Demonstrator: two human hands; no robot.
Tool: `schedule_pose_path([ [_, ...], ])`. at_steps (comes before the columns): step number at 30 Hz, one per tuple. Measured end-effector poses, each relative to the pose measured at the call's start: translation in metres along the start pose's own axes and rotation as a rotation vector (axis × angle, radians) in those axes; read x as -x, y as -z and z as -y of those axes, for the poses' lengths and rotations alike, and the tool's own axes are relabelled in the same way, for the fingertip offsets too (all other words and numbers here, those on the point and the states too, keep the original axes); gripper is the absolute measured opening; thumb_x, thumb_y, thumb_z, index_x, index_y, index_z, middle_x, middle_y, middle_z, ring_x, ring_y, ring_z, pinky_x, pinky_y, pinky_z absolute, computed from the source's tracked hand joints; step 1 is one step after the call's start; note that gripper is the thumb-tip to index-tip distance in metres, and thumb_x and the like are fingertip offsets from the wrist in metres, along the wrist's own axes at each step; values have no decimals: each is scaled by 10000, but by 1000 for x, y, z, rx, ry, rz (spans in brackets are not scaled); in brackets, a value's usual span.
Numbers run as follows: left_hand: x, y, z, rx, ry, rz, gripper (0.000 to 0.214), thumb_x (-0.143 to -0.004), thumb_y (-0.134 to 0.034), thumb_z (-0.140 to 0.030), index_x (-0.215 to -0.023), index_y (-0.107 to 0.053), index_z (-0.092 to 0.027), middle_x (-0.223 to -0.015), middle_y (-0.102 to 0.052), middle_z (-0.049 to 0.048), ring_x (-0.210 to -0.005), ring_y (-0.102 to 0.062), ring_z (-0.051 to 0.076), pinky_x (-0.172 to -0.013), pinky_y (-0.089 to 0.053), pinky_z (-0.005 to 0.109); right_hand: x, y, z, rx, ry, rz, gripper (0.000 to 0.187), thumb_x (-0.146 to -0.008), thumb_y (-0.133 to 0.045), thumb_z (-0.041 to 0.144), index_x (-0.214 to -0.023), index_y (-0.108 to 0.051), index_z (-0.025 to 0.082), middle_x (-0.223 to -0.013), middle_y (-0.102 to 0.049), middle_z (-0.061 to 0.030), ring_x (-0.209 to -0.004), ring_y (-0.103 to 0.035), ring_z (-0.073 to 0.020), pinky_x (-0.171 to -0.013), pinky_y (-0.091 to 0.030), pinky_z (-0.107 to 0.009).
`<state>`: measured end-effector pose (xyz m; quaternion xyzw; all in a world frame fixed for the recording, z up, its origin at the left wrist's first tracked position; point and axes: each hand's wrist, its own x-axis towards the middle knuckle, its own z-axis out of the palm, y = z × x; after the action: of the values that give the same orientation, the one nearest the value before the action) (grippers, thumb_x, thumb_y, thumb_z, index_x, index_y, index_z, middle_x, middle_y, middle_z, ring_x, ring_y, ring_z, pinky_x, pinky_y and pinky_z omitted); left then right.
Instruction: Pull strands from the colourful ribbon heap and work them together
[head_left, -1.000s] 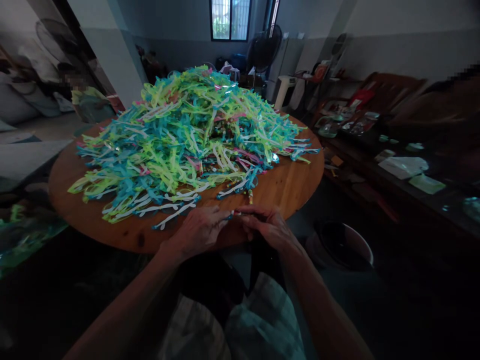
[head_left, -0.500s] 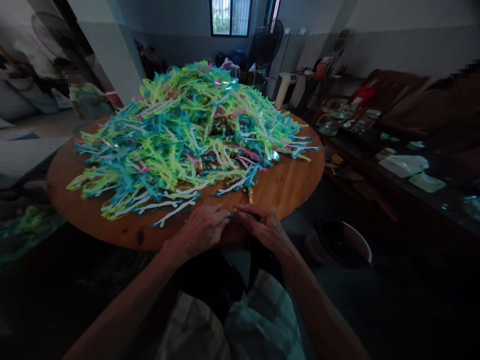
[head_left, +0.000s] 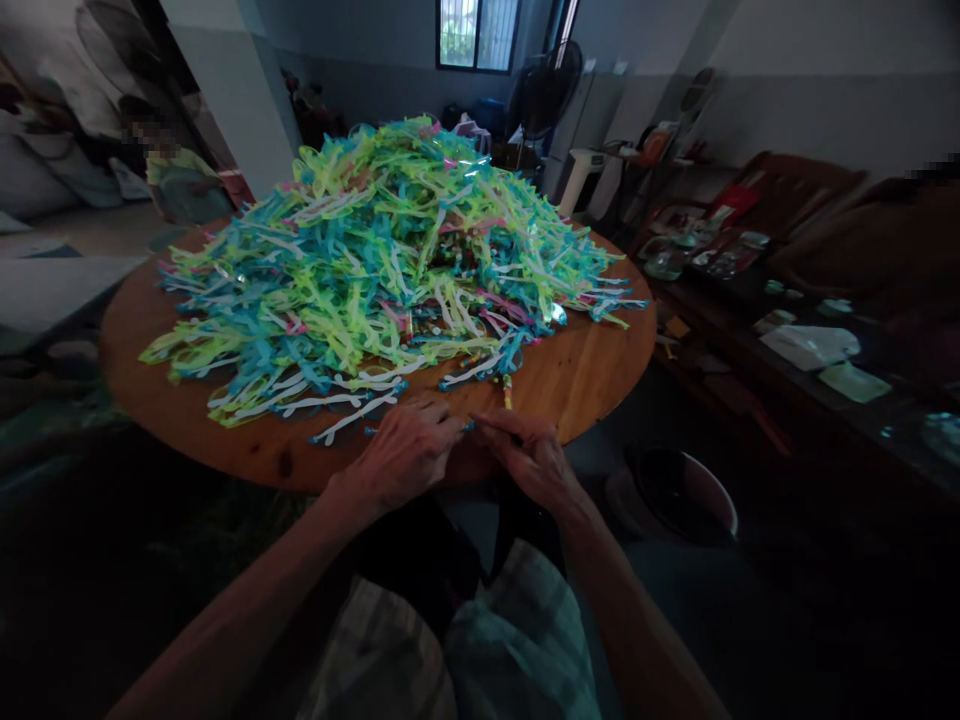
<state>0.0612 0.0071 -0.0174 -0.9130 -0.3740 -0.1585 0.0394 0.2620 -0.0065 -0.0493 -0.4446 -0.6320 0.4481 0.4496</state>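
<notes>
Both hands meet at the near edge of the round wooden worktop; the left hand and the right hand pinch between their fingertips a small blue piece, each grip narrow and closed on it; the piece is too small and dim to tell its shape. Just beyond the fingers lies a short striped stick on the bare wood, apart from the hands. A large heap of blue, green, white and pink plastic strips covers most of the worktop; its loose white and blue ends reach close to the left hand. A dark bucket with a pale rim stands on the floor to the right; a seated person is at the far left.
</notes>
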Motion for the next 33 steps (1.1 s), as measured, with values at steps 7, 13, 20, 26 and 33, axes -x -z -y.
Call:
schedule_pose_path([
  [7, -1, 1, 0, 60, -5, -1, 212, -965, -484, -178, -799, -617, -168, -755, -573, 31, -698, -525, 175, -611, -330, 308, 1, 0, -10, -167, -103, -50, 387, -885, -664, 481, -1124, -766, 194, -763, -621, -23, -641, -482, -128, -549, -364, -240],
  [13, 1, -3, 0, 71, 5, -23, 159, -946, -524, -167, -822, -624, -177, -753, -570, 24, -682, -526, 172, -593, -314, 311, 2, 0, -7, -125, -102, -51, 401, -877, -666, 500, -1106, -776, 189, -775, -649, -38, -641, -495, -139, -530, -355, -241],
  [20, 1, -6, 1, 71, -3, -42, 172, -956, -507, -179, -843, -636, -178, -759, -583, 32, -712, -546, 177, -608, -342, 307, 2, 0, -6, -101, -54, -32, 349, -891, -650, 484, -1064, -785, 212, -792, -662, -47, -691, -541, -162, -583, -418, -257],
  [26, 1, -9, 3, 108, -56, -108, 181, -944, -489, -129, -822, -619, -162, -751, -597, 35, -710, -545, 179, -619, -342, 303, 2, 1, 1, 9, 21, -21, 284, -917, -623, 430, -986, -786, 208, -845, -694, -59, -781, -603, -199, -707, -477, -305],
  [33, -2, -5, 9, 132, -76, -37, 242, -900, -412, -61, -766, -585, -167, -742, -598, 46, -716, -542, 194, -613, -348, 316, 1, 0, 4, 126, 144, -38, 269, -951, -574, 388, -985, -781, 219, -862, -711, -81, -815, -638, -228, -787, -504, -354],
])
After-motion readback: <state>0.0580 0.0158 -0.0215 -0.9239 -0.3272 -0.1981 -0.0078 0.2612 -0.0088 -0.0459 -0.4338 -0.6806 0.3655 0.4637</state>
